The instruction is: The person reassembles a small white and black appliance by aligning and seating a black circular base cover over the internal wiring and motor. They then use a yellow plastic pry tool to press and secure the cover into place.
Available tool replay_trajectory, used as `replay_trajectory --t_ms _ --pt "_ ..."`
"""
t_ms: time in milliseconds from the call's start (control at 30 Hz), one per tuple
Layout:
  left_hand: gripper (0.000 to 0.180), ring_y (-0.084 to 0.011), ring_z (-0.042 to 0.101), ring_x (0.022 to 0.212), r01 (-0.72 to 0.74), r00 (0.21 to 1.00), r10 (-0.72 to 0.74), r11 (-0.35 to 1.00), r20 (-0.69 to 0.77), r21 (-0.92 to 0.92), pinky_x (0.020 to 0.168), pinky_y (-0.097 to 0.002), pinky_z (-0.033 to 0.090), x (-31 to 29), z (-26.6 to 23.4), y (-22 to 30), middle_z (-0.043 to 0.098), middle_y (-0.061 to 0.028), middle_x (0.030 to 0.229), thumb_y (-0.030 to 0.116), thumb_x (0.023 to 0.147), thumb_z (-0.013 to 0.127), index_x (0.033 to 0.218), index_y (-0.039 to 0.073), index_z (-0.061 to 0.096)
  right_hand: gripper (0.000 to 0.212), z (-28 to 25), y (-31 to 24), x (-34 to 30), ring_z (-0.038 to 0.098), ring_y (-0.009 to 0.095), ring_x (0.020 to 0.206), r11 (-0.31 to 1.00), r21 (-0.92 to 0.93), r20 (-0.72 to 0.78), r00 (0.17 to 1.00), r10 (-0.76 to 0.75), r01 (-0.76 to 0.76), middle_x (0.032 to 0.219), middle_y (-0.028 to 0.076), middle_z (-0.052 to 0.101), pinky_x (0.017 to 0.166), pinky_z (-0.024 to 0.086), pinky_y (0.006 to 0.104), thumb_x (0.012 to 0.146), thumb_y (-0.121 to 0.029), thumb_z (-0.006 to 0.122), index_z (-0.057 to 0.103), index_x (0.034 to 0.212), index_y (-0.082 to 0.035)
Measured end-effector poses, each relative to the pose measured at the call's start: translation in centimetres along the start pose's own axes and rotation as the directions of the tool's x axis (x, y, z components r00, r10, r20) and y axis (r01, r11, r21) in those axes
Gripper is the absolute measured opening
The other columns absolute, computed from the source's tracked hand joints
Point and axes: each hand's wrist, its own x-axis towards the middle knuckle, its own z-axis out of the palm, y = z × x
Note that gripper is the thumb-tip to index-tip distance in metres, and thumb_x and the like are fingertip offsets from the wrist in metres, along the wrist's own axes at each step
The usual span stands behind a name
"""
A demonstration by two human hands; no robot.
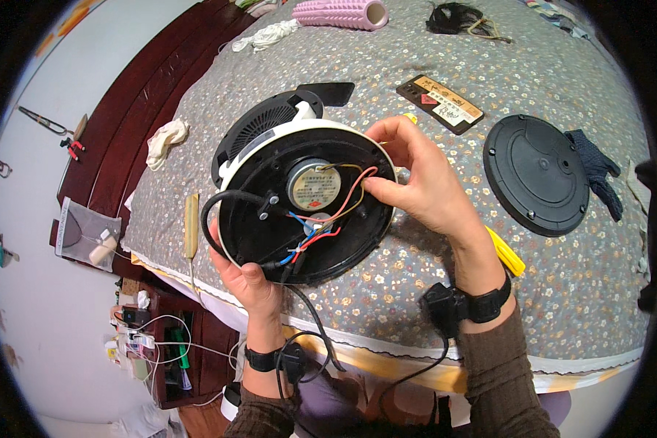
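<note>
Work done: the round fan base [306, 201] is already open. Its black bottom cover [536, 174] is off and lies on the bed [387, 292], well to the right. The small round motor [314, 185] and the coloured wires [328, 219] inside are bare to see.

Work left: I think the job is about in the middle. The wires are all hooked up, and the cover is not back on.

Where the fan base is: it is held up just over the near edge of the bed, tilted toward the person, open side up.

Left hand [244, 281]: it holds the near left rim of the fan base. The thumb lies on the inside edge, and the fingers are curled shut under it, so I cannot see them.

Right hand [423, 182]: it rests on the right rim. The fingers [376, 188] are pinched almost shut on the thin wires beside the motor.

Black cord [230, 201]: it loops out of the left side of the fan base.

Yellow tool [505, 252]: it lies on the bed, partly hidden under the right wrist.
</note>
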Motion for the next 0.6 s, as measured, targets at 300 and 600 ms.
replay_trajectory --t_ms 300,600 --pt "0.097 -0.0249 0.050 0.135 0.004 1.000 -0.004 1.000 -0.012 -0.017 0.114 -0.0416 0.043 -0.07 0.53 0.07 0.047 -0.0116 0.151 0.049 0.082 0.081 0.154 0.007 0.033 0.045 0.39 0.31 -0.21 0.067 0.024 0.103 0.994 -0.075 -0.031 0.996 -0.081 0.079 0.108 0.013 0.068 0.095 0.052 0.0355 0.079 -0.003 0.075 0.053 0.119 -0.001" --pt "0.096 -0.0232 0.049 0.136 -0.032 0.999 0.032 0.999 0.004 -0.019 0.115 -0.0392 0.039 -0.39 0.92 -0.44 0.047 -0.0107 0.150 0.047 0.083 0.082 0.154 0.005 0.033 0.046 0.38 0.54 -0.08 0.059 0.017 0.114 0.968 0.241 0.019 0.997 0.072 -0.074 0.116 0.007 0.063 0.102 0.047 0.0319 0.081 0.008 0.068 0.053 0.123 -0.003"
